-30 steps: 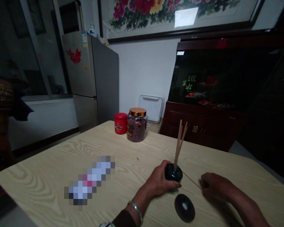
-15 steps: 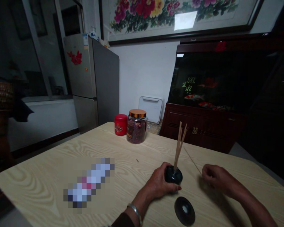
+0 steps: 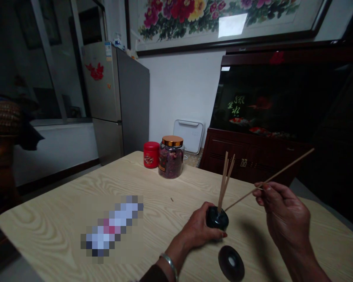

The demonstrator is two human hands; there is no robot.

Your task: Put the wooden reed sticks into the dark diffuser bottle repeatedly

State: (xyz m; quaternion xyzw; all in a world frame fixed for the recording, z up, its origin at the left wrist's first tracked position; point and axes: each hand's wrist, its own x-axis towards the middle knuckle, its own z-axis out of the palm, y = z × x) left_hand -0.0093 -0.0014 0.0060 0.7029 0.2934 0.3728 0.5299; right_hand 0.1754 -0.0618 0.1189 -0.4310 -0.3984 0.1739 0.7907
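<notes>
Left hand (image 3: 198,229): fingers (image 3: 220,235) clamped around a black round holder (image 3: 217,218) on the desk (image 3: 153,188).
Right hand (image 3: 285,213): fingers (image 3: 260,188) pinched together on a long incense stick (image 3: 270,180), raised above the desk, low end near the holder.
Holder: three sticks (image 3: 225,182) standing slightly splayed.
Just below holder: dark round dish (image 3: 231,263), apart from both hands.
Far desk edge: red tin (image 3: 151,154) beside a jar of dried petals (image 3: 171,162).

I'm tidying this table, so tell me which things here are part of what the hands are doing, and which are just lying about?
In use: left hand gripping a round black holder with upright thin sticks; right hand pinching a loose stick; probably the dark disc beside them.

Just lying about: gold-lidded glass jar of dried petals; red tin; blurred item.
</notes>
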